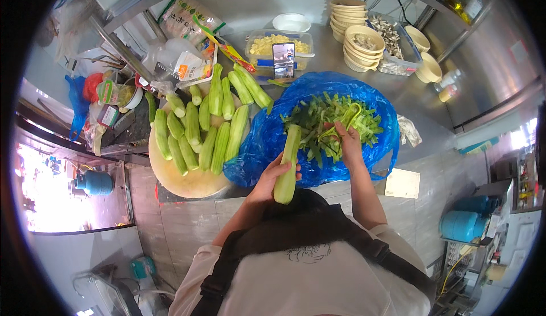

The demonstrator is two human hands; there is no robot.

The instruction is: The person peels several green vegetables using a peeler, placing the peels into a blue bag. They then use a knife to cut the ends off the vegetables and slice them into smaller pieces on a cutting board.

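My left hand (pixel 277 173) holds a peeled pale green gourd (pixel 288 162), likely a luffa, upright in front of my body. In my right hand (pixel 347 139) is a green-handled peeler (pixel 350 118), over a heap of green peelings (pixel 318 115). The peelings lie in an open blue plastic bag (pixel 264 132). To the left, several peeled gourds (pixel 193 124) lie close together on a round cutting board (pixel 192 184).
Behind the bag stand a phone (pixel 283 60), a plastic tub of yellow pieces (pixel 260 45), stacked cream baskets (pixel 362 51) and a tub of sliced mushrooms (pixel 399 66). A crumpled white cloth or glove (pixel 408 131) lies right of the bag.
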